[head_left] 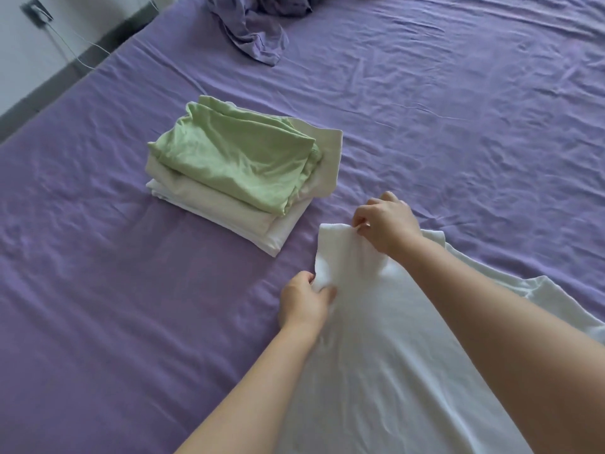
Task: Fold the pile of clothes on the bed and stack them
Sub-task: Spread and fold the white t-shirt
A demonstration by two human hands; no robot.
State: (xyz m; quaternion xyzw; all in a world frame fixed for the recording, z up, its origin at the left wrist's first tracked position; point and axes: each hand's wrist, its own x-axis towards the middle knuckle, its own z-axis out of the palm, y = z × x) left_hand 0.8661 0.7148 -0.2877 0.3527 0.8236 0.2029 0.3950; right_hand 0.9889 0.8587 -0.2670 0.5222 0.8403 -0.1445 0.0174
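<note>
purple sheet covers the bed (458,109), wrinkled all over. head view: white garment (393,355) lies spread on the bed at lower right, running from the bottom edge up toward the centre, a sleeve-like part sticking out on its right side. left hand (304,301) pinches the garment's left edge, fingers curled into the cloth. right hand (386,221) grasps the far end of the same garment, thumb and fingers closed on a fold that is lifted off the sheet; the strip of cloth between the two hands stands up slightly. both forearms are bare and cross over the white fabric. folded stack (239,175) sits on the bed to the left of the hands, well apart from the garment: white pieces at the bottom, a cream piece above them, green piece (235,152) on top, edges not quite aligned. crumpled purple-grey clothes (252,31) lie at the far top of the bed, unfolded, partly cut off by the frame. wall socket (34,11) with a thin cable hanging from it shows at top left beyond the bed edge.
</note>
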